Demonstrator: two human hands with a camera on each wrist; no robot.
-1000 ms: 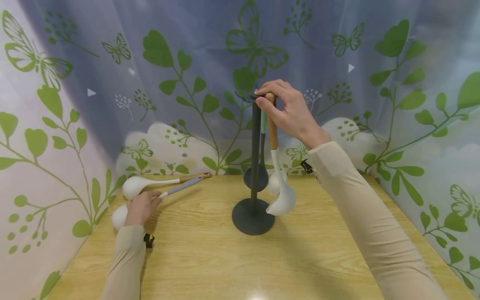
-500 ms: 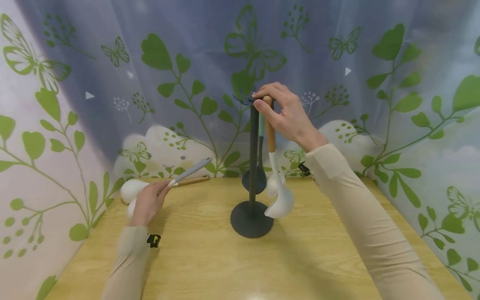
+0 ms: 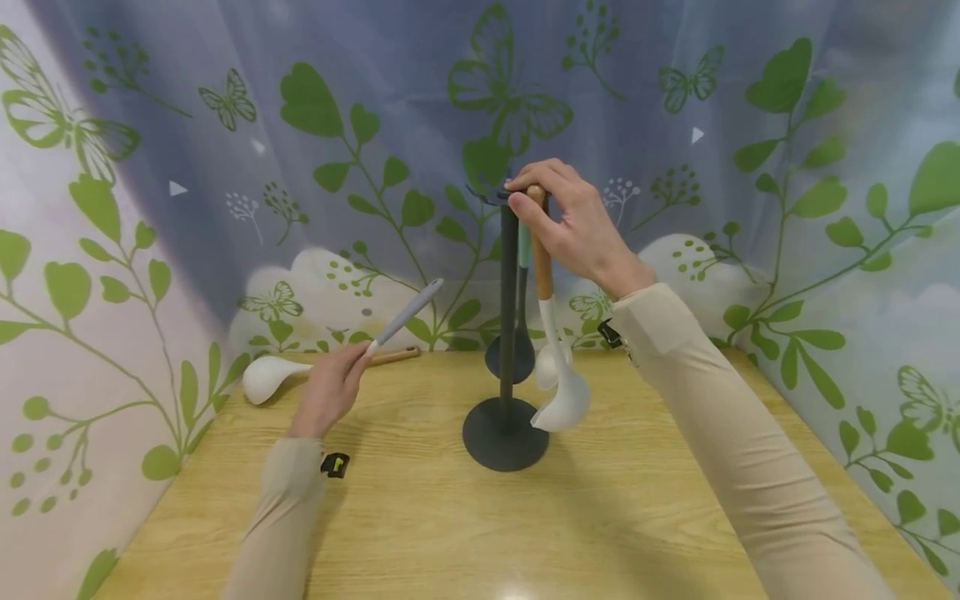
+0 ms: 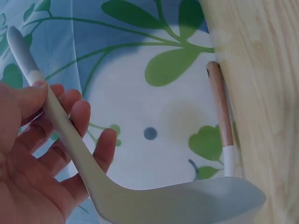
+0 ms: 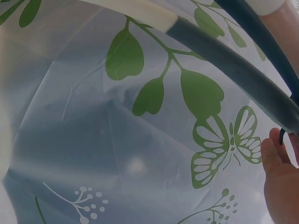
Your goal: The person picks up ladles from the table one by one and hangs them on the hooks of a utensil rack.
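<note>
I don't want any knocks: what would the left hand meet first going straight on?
Probably the curtain, though depth is unclear and the left hand might brush the lying ladle first.

Curtained-off space, room type unclear: wood-grain table point(image 3: 420, 533), leaf-and-butterfly curtain point(image 3: 615, 108) along three sides.
</note>
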